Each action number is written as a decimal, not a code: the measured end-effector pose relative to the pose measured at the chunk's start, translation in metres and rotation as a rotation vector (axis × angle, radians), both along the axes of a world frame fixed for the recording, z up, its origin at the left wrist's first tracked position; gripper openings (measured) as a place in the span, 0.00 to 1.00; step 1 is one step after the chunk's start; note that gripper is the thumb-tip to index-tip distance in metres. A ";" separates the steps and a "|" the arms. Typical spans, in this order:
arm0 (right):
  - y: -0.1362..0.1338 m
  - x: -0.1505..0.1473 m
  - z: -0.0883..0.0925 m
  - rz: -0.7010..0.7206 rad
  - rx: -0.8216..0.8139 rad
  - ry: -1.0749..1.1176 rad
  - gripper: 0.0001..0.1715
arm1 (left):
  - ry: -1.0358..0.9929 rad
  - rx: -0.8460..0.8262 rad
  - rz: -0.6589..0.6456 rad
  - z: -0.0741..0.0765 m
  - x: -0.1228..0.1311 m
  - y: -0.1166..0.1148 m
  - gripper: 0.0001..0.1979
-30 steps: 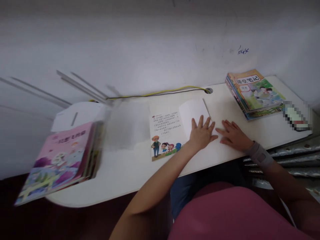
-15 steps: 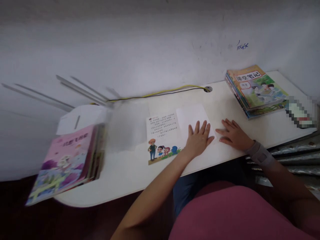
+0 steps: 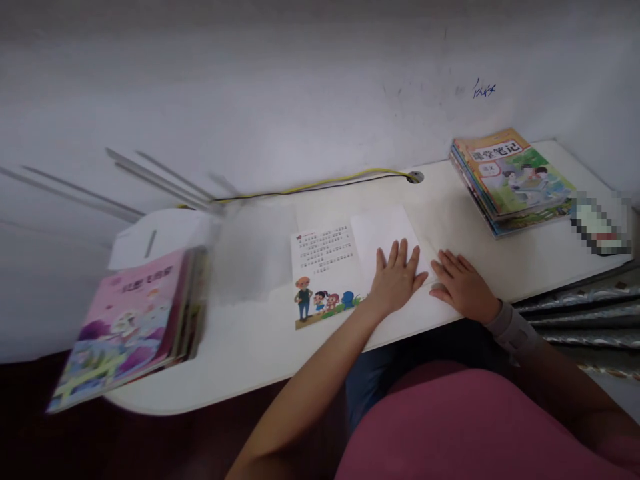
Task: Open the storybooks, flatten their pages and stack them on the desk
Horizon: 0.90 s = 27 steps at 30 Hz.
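Note:
An illustrated book (image 3: 327,250) lies open on the white table (image 3: 240,367). Its left page carries lines of print and cartoon figures along the bottom; the right page looks blank. My left hand (image 3: 397,273) rests flat on the lower part of that blank page, fingers spread, hiding some of it. Just beside the page's right edge, my right hand (image 3: 463,287) lies palm down with its fingers stretched out. I cannot tell whether its fingertips touch the book. Neither hand grasps anything.
Pink-covered books (image 3: 130,320) are stacked at the table's left end, near a white object (image 3: 165,227). Another book stack (image 3: 515,180) stands back right, beside a pixelated item (image 3: 600,223). Yellow and black cables (image 3: 320,185) run along the wall into a round hole (image 3: 415,177).
My right hand has shifted slightly down toward me, its fingers now more aligned beside the book's edge. My left hand stays on the page, and the book lies as before.

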State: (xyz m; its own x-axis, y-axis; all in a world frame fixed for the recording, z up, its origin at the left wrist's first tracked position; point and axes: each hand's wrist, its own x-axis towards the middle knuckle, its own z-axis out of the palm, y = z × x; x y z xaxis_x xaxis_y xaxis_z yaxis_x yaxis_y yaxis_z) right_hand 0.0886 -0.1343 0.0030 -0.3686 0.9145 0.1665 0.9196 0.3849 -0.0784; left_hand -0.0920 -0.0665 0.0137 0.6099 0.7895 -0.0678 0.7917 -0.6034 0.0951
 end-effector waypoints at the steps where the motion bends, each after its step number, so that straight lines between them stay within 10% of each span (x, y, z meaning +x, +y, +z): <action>1: 0.001 0.002 -0.001 0.011 -0.007 0.011 0.34 | -0.002 -0.003 0.004 0.001 0.001 0.000 0.32; 27: 0.039 0.034 -0.008 0.037 -0.032 0.115 0.40 | 0.071 -0.015 -0.052 0.016 -0.002 -0.002 0.36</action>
State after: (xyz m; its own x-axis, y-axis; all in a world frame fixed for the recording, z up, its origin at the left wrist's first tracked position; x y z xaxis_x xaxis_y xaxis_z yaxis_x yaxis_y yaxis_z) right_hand 0.1227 -0.0949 -0.0051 -0.3823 0.9061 0.1811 0.8890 0.4142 -0.1954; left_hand -0.0944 -0.0684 0.0293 0.6434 0.7554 -0.1241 0.7644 -0.6429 0.0487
